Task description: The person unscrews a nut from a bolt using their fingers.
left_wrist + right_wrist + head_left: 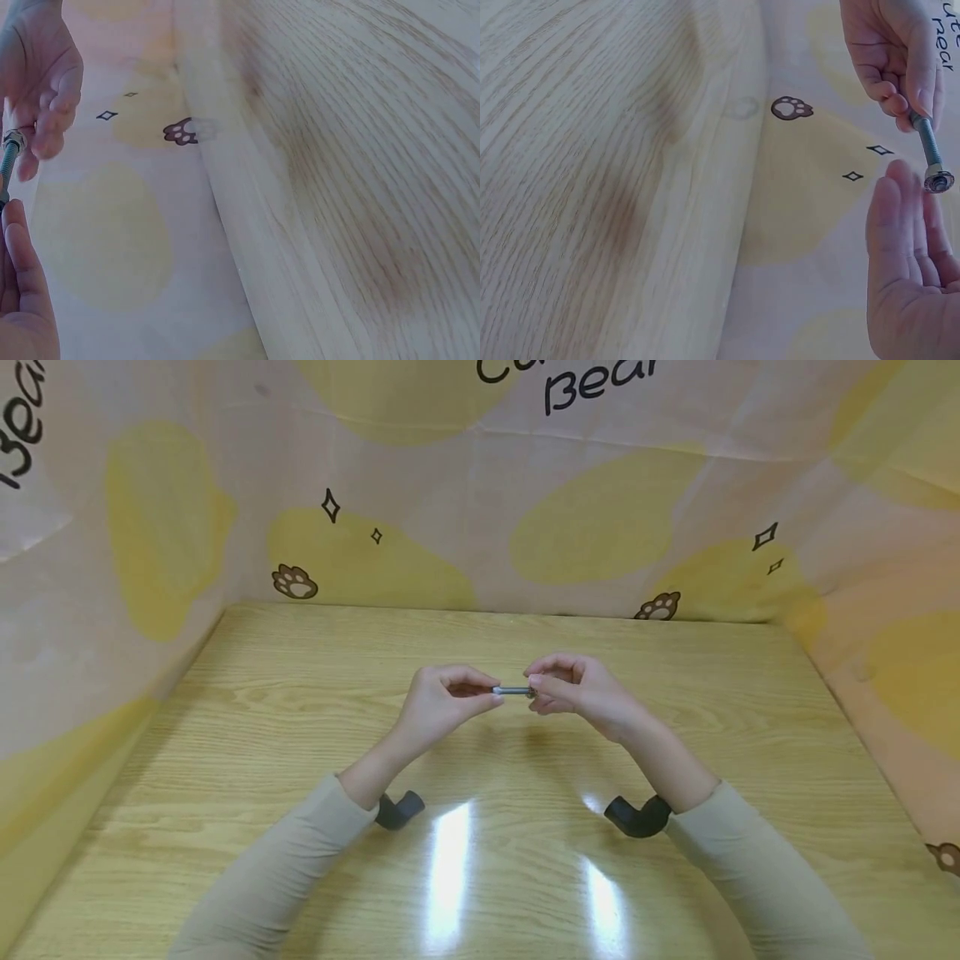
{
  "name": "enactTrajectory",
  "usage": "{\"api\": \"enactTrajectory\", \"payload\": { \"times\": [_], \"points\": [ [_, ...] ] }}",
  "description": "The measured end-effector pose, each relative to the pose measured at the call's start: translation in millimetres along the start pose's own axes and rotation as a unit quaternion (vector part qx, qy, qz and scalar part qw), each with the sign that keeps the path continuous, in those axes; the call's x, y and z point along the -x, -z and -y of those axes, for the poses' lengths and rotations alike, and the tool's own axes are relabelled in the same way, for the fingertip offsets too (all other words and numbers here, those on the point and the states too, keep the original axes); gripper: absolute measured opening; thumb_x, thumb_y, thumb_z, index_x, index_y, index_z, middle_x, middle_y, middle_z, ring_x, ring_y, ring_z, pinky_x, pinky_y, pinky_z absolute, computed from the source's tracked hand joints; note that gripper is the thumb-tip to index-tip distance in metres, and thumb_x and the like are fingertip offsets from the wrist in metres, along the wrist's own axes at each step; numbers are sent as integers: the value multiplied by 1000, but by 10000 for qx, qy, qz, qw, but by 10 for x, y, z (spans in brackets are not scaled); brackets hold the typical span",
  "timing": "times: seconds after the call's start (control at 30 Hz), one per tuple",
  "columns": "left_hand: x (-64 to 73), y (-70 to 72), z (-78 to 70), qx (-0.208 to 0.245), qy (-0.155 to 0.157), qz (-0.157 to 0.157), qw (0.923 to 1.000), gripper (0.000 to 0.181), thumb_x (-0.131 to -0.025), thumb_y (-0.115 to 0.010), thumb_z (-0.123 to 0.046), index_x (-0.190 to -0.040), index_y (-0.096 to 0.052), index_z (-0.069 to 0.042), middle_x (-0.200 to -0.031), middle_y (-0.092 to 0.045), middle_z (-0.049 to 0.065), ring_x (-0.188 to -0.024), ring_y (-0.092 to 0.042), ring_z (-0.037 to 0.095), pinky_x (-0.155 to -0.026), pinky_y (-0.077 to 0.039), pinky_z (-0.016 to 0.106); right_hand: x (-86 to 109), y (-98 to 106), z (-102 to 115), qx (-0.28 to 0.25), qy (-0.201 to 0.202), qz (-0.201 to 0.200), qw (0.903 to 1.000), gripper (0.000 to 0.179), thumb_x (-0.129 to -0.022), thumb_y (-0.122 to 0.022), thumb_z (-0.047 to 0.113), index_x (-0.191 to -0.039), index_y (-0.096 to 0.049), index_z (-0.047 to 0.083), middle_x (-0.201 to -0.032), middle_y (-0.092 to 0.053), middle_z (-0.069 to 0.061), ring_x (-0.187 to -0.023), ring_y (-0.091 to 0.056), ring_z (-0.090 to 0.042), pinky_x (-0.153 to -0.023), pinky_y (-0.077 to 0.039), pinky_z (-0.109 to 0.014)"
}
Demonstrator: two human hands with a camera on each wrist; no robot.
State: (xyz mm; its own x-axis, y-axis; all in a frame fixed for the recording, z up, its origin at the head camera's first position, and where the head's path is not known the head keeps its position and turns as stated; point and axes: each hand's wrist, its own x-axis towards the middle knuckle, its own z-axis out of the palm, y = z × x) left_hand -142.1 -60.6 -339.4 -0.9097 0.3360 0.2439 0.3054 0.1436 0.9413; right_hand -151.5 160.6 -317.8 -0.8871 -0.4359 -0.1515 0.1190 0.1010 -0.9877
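Observation:
A metal bolt (513, 691) is held level between the two hands above the wooden table. My left hand (442, 702) pinches one end of it between thumb and fingers, which cover that end. At the other end sits a nut (938, 179) with a wide round rim, the threaded shank showing behind it. My right hand (581, 693) is around this nut end. In the right wrist view its fingers (900, 232) stretch fairly straight beside the nut, the thumb out of sight. The left wrist view shows its fingertips (49, 142) right at the nut.
The wood-grain table (315, 727) spreads below the hands. A patterned cloth (480, 527) rises behind it and at both sides. Black curved pieces stand out beside the left wrist (400, 810) and the right wrist (637, 817).

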Motion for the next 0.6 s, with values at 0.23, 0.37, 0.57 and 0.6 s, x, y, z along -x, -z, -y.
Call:
{"api": "enactTrajectory", "payload": {
  "times": [0.23,0.37,0.57,0.6],
  "points": [
    [-12,2,-24,-71,10,-29,10000,15,-78,-75,-8,-91,-71,-1,-88,-70,7,-75,-66,17,-69,-56,30,3,2,-7,-91,68,-11,9999,10,-89,-58,0,-99,-59,1,-83,-64,-4,-76,-64,-15,-78,-54,-32],
    [-1,12,-16,-37,73,-25,10000,15,-78,-75,-6,-91,-71,-1,-87,-69,7,-75,-66,17,-69,-55,30,4,9,-18,-32,150,31,9999,23,-84,-62,-3,-107,-57,0,-88,-63,-5,-80,-63,-16,-80,-53,-33],
    [3,9,-5,4,33,-7,10000,15,-78,-75,-6,-91,-71,0,-88,-69,8,-74,-66,17,-68,-56,30,9,-3,-14,-55,-180,108,9998,19,-92,-56,9,-107,-55,-4,-83,-63,-8,-74,-64,-18,-77,-55,-36],
    [1,8,-5,3,18,-11,10000,15,-78,-75,-6,-91,-71,0,-88,-69,8,-74,-66,17,-68,-56,30,10,-2,-12,-51,-166,105,9998,18,-92,-56,8,-106,-56,-4,-82,-64,-7,-74,-64,-17,-78,-54,-37]
  ]
}}
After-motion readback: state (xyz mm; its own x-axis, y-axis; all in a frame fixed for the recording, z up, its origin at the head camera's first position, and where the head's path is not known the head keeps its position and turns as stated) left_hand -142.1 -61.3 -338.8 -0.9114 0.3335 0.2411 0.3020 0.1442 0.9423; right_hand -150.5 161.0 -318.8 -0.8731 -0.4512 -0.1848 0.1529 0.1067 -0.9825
